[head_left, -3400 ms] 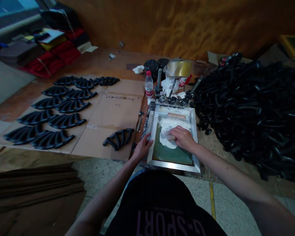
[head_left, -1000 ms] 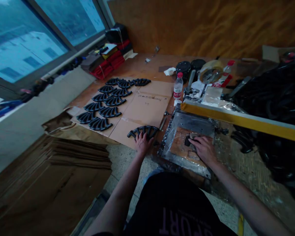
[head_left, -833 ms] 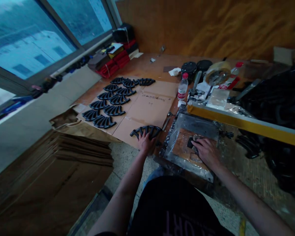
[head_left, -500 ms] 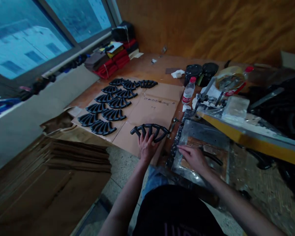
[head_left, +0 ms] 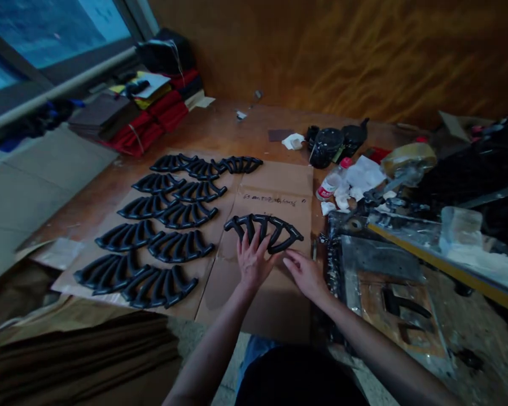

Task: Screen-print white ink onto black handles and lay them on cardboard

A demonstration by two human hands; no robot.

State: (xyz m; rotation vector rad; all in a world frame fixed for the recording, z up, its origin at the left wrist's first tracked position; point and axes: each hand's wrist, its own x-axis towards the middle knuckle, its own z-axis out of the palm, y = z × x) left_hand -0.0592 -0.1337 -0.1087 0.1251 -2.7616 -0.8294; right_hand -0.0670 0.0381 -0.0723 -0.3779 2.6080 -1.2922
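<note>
A black fan-shaped piece (head_left: 262,225) with a curved outer bar and several ribs is in front of me, over the cardboard sheet (head_left: 275,180). My left hand (head_left: 254,264) grips its near side, fingers laid over the ribs. Just right of it, my right hand (head_left: 307,276) has its thumb and fingers drawn together close to the piece's lower right edge. Whatever is between those fingertips is too small to make out. Similar black fan-shaped pieces (head_left: 182,214) lie in overlapping rows on the left of the cardboard.
A bottle with a red cap (head_left: 330,180) leans near crumpled white paper. On the right, a curved black part (head_left: 406,304) lies on a brown board beside a yellow-edged bar (head_left: 432,256). Red bundles (head_left: 152,124) are stacked at back left; folded brown sheets (head_left: 80,361) stand below.
My right hand has moved left from the board on the right to beside the fan-shaped piece. My left hand keeps its hold on the piece. The view has shifted.
</note>
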